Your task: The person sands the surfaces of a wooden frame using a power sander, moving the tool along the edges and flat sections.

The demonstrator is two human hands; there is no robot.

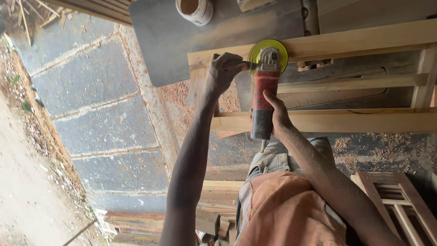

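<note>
I hold a red and black angle grinder (264, 98) with a yellow-green sanding disc (268, 54) pressed flat against a pale wooden frame (346, 43). My left hand (221, 73) is closed around the grinder's side handle near the disc. My right hand (275, 114) grips the rear of the tool body from the right side. The frame has several parallel rails (346, 122) and rests on a grey metal workbench top (182, 41). The disc sits on the frame's upper rail, close to its left end.
A white paint tub (195, 10) stands on the bench top above the frame. Sawdust covers the ground (382, 146) under the frame. More wooden frames (400, 200) and planks (136, 223) lie at the bottom. Stone paving (91, 100) spreads to the left.
</note>
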